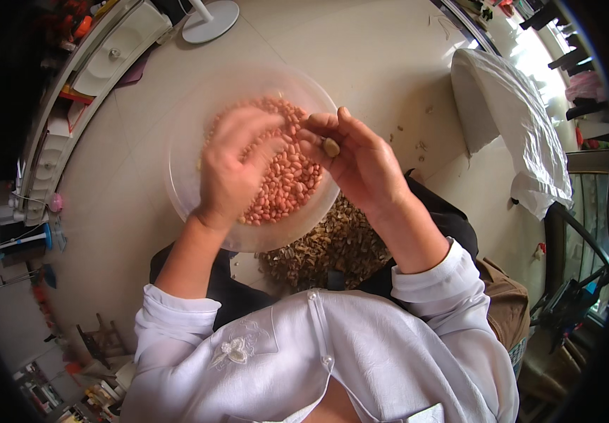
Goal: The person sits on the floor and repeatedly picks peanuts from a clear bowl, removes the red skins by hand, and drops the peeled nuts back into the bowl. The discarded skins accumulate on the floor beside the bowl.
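Note:
A translucent plastic basin point(294, 232) holds many shelled, pink-skinned peanuts point(288, 185). Blurred by motion, my left hand point(236, 164) is over the basin with its fingers curled towards the right; whether anything is between them cannot be seen. Above the basin's right side, my right hand point(362, 153) is turned palm up and holds an unshelled peanut point(331, 147) against its fingers. Its thumb and forefinger are close together, and what lies between them is unclear. A heap of broken peanut shells point(331, 243) lies on the floor between my legs, below the basin.
A white plastic sack point(516, 116) stands at the right on the tiled floor point(389, 47), with a few shell bits nearby. The round base of a white stand point(210, 22) is at the top. Along the left runs a white drawer cabinet point(119, 50); a small wooden stool point(104, 338) is lower left.

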`<state>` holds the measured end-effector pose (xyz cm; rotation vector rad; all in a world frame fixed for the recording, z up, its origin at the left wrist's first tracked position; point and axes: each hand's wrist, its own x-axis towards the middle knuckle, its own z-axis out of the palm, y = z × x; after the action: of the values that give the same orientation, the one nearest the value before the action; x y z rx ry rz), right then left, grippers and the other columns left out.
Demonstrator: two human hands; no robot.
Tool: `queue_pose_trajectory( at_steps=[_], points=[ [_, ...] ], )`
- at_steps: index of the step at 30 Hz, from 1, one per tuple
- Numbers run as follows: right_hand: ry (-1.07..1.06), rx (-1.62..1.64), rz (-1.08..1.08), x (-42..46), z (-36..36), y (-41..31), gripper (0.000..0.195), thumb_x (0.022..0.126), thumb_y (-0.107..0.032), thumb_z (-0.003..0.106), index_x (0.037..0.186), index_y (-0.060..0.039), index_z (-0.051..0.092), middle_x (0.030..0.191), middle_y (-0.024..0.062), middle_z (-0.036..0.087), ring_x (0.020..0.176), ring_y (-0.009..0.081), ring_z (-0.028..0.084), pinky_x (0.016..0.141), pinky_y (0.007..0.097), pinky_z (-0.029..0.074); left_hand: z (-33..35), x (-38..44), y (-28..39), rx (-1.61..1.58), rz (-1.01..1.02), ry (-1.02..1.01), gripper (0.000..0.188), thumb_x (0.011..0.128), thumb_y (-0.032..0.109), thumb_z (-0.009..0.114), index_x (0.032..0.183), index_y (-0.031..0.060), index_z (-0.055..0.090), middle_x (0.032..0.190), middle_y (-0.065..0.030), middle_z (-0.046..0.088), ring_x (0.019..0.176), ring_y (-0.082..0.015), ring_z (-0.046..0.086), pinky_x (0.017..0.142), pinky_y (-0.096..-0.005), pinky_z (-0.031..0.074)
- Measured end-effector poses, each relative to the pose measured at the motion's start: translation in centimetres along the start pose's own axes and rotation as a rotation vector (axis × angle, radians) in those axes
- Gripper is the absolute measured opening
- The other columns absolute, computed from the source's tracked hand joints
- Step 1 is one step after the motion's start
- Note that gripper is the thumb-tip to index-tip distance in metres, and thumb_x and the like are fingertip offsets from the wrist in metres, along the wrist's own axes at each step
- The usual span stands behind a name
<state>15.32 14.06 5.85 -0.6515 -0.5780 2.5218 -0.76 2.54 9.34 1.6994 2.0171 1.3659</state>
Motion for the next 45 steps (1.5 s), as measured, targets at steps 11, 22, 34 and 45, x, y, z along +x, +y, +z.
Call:
queue_pose_trajectory(
  at_steps=[11, 22, 34, 45],
  points=[
    [0.03, -0.182, 0.103, 0.3, 3.2, 2.1, 0.05, 0.104, -0.041, 0.052, 0.13, 0.0017, 0.055, 0.116, 0.0113, 0.063, 0.105, 0.0193, 0.063, 0.097, 0.0357, 0.051, 0.3, -1.2, -1.3, -0.158, -0.036, 0.013, 0.013, 0.083, 0.0, 0.072, 0.095, 0.0024, 0.07, 0.1, -0.0089, 0.068, 0.092, -0.0251, 0.065, 0.081, -0.0356, 0.053],
    [-0.054, -0.193, 0.138, 1.2, 2.8, 2.9, 0.022, 0.101, -0.019, 0.06, 0.113, -0.0004, 0.062, 0.091, 0.0012, 0.062, 0.088, 0.0122, 0.063, 0.084, 0.0306, 0.057, -0.8, -1.8, -2.0, -0.975, -0.556, 0.009, 0.025, 0.087, -0.007, 0.07, 0.111, -0.0001, 0.069, 0.108, -0.0024, 0.064, 0.097, -0.0117, 0.062, 0.082, -0.0245, 0.055],
    [-0.063, -0.428, -0.072, 1.1, 2.7, 4.1, 0.023, 0.101, -0.019, 0.061, 0.112, 0.0001, 0.066, 0.095, 0.0047, 0.068, 0.09, 0.0125, 0.066, 0.081, 0.0289, 0.056, -0.1, -2.3, -2.8, -0.779, -0.383, 0.07, 0.017, 0.093, 0.002, 0.067, 0.11, 0.0017, 0.068, 0.106, -0.0039, 0.066, 0.095, -0.0112, 0.064, 0.084, -0.025, 0.054],
    [-0.147, -0.686, -0.311, 0.6, 3.8, 4.1, 0.049, 0.091, -0.016, 0.074, 0.129, 0.0076, 0.055, 0.139, 0.0171, 0.051, 0.111, 0.0215, 0.062, 0.096, 0.0352, 0.053, 0.5, -3.4, -2.5, -0.766, -0.518, 0.09, 0.016, 0.096, 0.004, 0.063, 0.111, -0.0007, 0.068, 0.098, -0.0032, 0.069, 0.09, -0.0096, 0.064, 0.081, -0.0243, 0.053]
  ],
)
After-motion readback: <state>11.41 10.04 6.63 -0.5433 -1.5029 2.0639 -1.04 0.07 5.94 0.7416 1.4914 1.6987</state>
